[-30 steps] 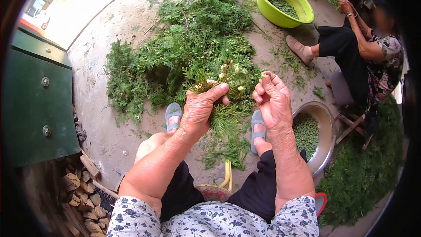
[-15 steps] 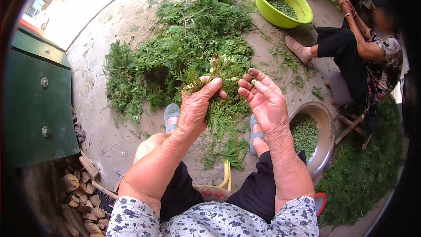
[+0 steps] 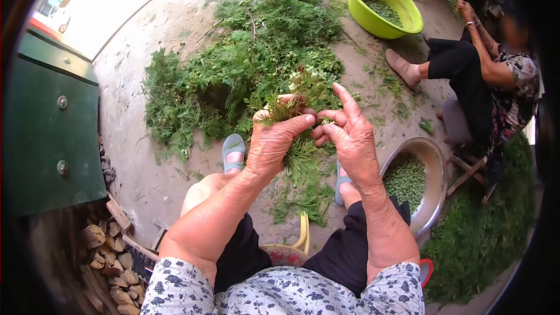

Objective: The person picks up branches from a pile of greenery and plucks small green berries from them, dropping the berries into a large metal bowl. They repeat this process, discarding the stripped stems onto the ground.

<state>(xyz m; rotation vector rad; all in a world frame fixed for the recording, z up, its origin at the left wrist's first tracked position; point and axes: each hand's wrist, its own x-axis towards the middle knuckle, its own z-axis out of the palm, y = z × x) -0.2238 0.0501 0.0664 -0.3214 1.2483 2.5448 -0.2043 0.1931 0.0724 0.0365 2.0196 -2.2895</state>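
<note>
My left hand (image 3: 273, 140) is closed around a green sprig (image 3: 302, 160) that bears pale seed cones (image 3: 309, 81) at its upper end. Beside it, my right hand (image 3: 353, 140) has its thumb and fingertips pinched at the sprig's right side, with the index finger raised. A small pale green bit shows between those fingertips. Beyond both hands lies a large heap of green branches (image 3: 233, 64) on the ground. To the right of my right arm, a metal basin (image 3: 434, 192) holds many small green cones (image 3: 405, 181).
A lime-green tub (image 3: 373, 20) with green cones stands at the upper right. Another person (image 3: 496, 76) sits at the right, holding a sprig. More greenery (image 3: 484, 245) lies at the lower right. Firewood (image 3: 116, 268) and a dark green cabinet (image 3: 52, 134) are at the left.
My right hand has moved down and left to my left hand, and its fingers have closed in by the sprig. The view has shifted slightly.
</note>
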